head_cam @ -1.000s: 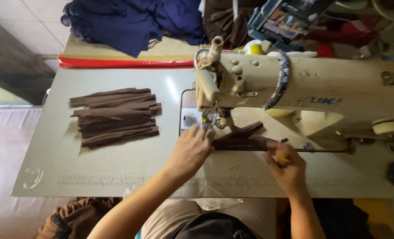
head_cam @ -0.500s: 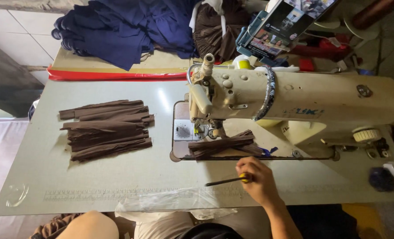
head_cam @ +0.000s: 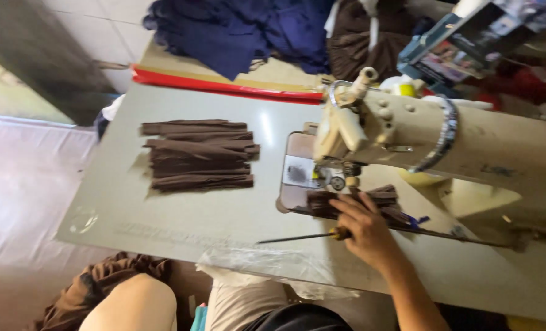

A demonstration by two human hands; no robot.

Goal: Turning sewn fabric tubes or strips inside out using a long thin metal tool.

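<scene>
1. At left on my desk (head_cam: 181,214), a stack of brown fabric strips (head_cam: 198,154) lies well apart from my hands.
2. My left arm hangs below the desk edge; its fingers are out of view.
3. My right hand (head_cam: 365,230), fingers closed round a thin dark rod (head_cam: 297,237), touches the brown fabric piece (head_cam: 377,199) under the cream sewing machine (head_cam: 445,138).

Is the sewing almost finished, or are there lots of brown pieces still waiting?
A stack of brown strips lies on the table, left of the sewing machine; whether they are sewn cannot be told. In hand: the right hand holds a thin dark tool and touches the brown piece by the needle. The left hand is out of view. What remains cannot be judged.
</scene>
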